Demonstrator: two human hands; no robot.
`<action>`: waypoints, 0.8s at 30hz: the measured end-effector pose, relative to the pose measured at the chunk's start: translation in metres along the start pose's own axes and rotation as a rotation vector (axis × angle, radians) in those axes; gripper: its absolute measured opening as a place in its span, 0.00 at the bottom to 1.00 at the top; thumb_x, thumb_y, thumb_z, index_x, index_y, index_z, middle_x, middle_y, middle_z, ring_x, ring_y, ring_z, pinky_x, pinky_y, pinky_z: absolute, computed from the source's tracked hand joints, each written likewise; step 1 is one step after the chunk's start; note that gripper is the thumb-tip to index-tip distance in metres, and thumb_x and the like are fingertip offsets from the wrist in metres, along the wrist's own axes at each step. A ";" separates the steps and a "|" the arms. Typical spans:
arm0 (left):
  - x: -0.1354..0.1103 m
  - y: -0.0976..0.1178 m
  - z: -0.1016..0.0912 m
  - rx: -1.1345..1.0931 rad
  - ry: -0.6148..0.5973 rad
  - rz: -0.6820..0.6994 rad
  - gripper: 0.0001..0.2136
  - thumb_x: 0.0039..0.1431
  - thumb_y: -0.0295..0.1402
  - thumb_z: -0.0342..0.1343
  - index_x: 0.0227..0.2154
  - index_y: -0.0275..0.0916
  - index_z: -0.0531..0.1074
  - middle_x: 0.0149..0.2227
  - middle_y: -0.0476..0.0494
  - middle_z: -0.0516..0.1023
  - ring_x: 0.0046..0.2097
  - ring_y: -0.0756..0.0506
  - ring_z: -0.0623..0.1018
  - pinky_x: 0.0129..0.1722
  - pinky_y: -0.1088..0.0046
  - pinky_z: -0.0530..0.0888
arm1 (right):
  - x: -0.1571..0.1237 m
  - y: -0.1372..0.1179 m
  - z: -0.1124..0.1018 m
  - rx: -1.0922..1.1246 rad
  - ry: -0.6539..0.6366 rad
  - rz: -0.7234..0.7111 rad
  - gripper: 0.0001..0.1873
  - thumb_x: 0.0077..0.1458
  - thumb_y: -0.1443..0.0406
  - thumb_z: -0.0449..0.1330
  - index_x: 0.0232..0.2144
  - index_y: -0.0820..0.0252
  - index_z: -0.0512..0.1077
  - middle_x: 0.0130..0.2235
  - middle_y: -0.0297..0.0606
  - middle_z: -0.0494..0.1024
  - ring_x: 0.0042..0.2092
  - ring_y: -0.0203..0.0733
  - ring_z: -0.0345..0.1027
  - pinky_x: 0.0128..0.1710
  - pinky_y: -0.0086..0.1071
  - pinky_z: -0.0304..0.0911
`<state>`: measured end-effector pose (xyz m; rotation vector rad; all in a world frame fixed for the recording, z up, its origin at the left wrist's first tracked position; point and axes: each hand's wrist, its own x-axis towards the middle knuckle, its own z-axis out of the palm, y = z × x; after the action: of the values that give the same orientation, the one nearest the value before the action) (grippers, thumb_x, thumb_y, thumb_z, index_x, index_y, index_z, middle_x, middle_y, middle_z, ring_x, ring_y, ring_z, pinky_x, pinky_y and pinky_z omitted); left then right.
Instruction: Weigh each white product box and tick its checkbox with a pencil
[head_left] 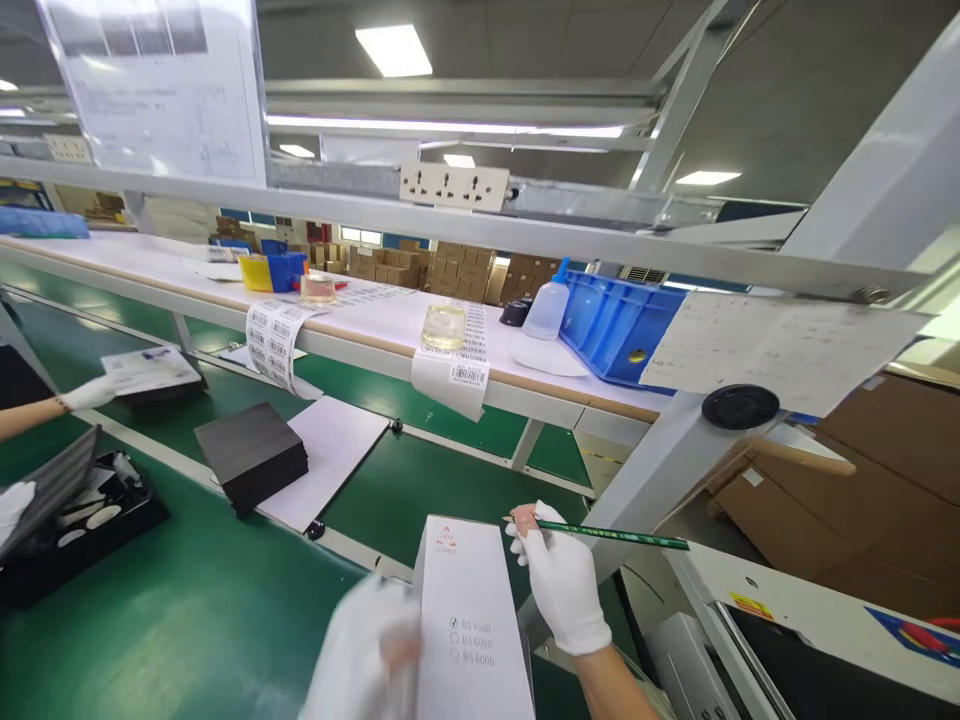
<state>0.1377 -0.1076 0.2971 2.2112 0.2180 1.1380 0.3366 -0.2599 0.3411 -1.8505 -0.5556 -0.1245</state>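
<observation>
Right hand [564, 585], white-gloved, is pinching a thin green pencil [607, 534] between its fingers, pencil lying near-horizontal with the long end pointing right. Left hand [365, 655], also gloved and motion-blurred, is pressing against the left side of a white carton [469, 620]; can't tell whether it's gripping or just bracing. Carton is sitting between both hands, low centre, right hand touching its upper right edge. It's smooth matte cardboard, tall rectangular, red logo on top, three printed checkbox lines, top one ticked. Everything is resting over a green mat [202, 620], flat and slightly glossy. Farther left: stack of black square sheets [251, 455] on white paper [330, 455]. A co-worker's gloved hand [88, 393] is reaching for a leaflet at far left.
</observation>
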 end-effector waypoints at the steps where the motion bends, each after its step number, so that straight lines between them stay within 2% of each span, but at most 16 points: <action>1: 0.036 -0.007 0.001 0.016 0.040 0.045 0.14 0.56 0.44 0.54 0.43 0.48 0.76 0.51 0.43 0.78 0.59 0.33 0.75 0.58 0.43 0.71 | 0.004 -0.006 -0.002 -0.015 0.022 -0.042 0.32 0.60 0.38 0.51 0.30 0.59 0.73 0.26 0.43 0.77 0.27 0.44 0.69 0.27 0.35 0.63; 3: 0.116 -0.013 0.002 0.082 0.170 0.173 0.10 0.58 0.39 0.57 0.41 0.44 0.73 0.51 0.39 0.78 0.57 0.36 0.75 0.60 0.49 0.70 | 0.016 -0.021 -0.006 -0.041 0.047 -0.128 0.30 0.62 0.40 0.51 0.31 0.58 0.73 0.27 0.41 0.77 0.27 0.44 0.70 0.28 0.35 0.65; 5: 0.192 -0.012 0.004 0.159 0.315 0.300 0.09 0.61 0.39 0.55 0.39 0.40 0.72 0.43 0.38 0.80 0.52 0.38 0.77 0.56 0.53 0.72 | 0.031 -0.041 -0.007 -0.060 0.050 -0.251 0.24 0.66 0.45 0.50 0.36 0.58 0.73 0.31 0.40 0.79 0.27 0.42 0.70 0.30 0.34 0.66; 6: 0.222 -0.010 0.006 0.190 0.344 0.336 0.12 0.60 0.41 0.56 0.39 0.38 0.72 0.42 0.38 0.80 0.48 0.38 0.78 0.52 0.55 0.73 | 0.041 -0.051 -0.007 -0.081 0.065 -0.346 0.21 0.68 0.49 0.50 0.40 0.58 0.73 0.33 0.40 0.79 0.28 0.41 0.71 0.31 0.34 0.67; 7: 0.246 -0.009 0.008 0.224 0.349 0.356 0.15 0.59 0.45 0.57 0.39 0.37 0.72 0.40 0.37 0.79 0.46 0.38 0.78 0.49 0.55 0.74 | 0.051 -0.061 -0.007 -0.118 0.101 -0.469 0.18 0.69 0.54 0.50 0.43 0.58 0.73 0.35 0.39 0.80 0.30 0.41 0.72 0.34 0.34 0.68; 9: 0.274 -0.008 0.014 0.291 0.312 0.374 0.20 0.56 0.51 0.59 0.37 0.37 0.72 0.39 0.37 0.79 0.43 0.37 0.77 0.46 0.56 0.73 | 0.072 -0.078 -0.007 -0.260 0.229 -0.739 0.13 0.68 0.60 0.51 0.46 0.59 0.73 0.38 0.40 0.80 0.36 0.43 0.73 0.40 0.36 0.67; 11: 0.281 -0.012 0.020 0.336 0.280 0.385 0.21 0.54 0.53 0.60 0.34 0.37 0.72 0.37 0.38 0.78 0.43 0.37 0.76 0.47 0.55 0.72 | 0.092 -0.093 -0.005 -0.455 0.339 -0.941 0.10 0.67 0.63 0.53 0.42 0.61 0.74 0.38 0.42 0.79 0.40 0.46 0.71 0.43 0.38 0.63; 12: 0.280 -0.014 0.022 0.346 0.281 0.390 0.20 0.54 0.53 0.60 0.33 0.38 0.72 0.37 0.39 0.78 0.43 0.37 0.76 0.50 0.54 0.71 | 0.102 -0.099 -0.004 -0.548 0.373 -0.990 0.10 0.67 0.64 0.54 0.40 0.62 0.74 0.37 0.42 0.79 0.40 0.47 0.70 0.41 0.38 0.61; 16: 0.274 -0.022 0.028 0.365 0.311 0.392 0.20 0.55 0.53 0.59 0.33 0.38 0.71 0.37 0.39 0.77 0.43 0.39 0.75 0.58 0.52 0.67 | 0.126 -0.116 0.006 -0.822 0.445 -0.995 0.10 0.64 0.61 0.58 0.35 0.59 0.77 0.33 0.40 0.77 0.35 0.48 0.61 0.32 0.39 0.46; 18: 0.274 -0.022 0.028 0.381 0.305 0.379 0.20 0.55 0.53 0.59 0.34 0.38 0.71 0.37 0.40 0.76 0.43 0.39 0.75 0.59 0.52 0.66 | 0.129 -0.119 0.011 -0.884 0.464 -1.013 0.07 0.61 0.65 0.59 0.33 0.56 0.77 0.32 0.39 0.76 0.35 0.48 0.58 0.32 0.39 0.41; 21: 0.276 -0.018 0.027 0.405 0.280 0.353 0.20 0.55 0.53 0.58 0.34 0.38 0.71 0.36 0.40 0.76 0.43 0.38 0.74 0.59 0.52 0.66 | 0.129 -0.118 0.015 -0.911 0.466 -1.075 0.10 0.57 0.71 0.57 0.32 0.55 0.78 0.31 0.40 0.74 0.35 0.47 0.56 0.32 0.39 0.39; 24: 0.274 -0.015 0.026 0.428 0.258 0.324 0.20 0.55 0.53 0.58 0.34 0.38 0.71 0.37 0.39 0.75 0.42 0.38 0.74 0.58 0.51 0.67 | 0.130 -0.115 0.015 -0.912 0.459 -1.071 0.10 0.62 0.67 0.56 0.37 0.57 0.79 0.32 0.42 0.74 0.35 0.47 0.56 0.32 0.39 0.39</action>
<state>0.3277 0.0053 0.4615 2.5277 0.2340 1.6887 0.3987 -0.1771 0.4807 -2.0234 -1.2251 -1.6958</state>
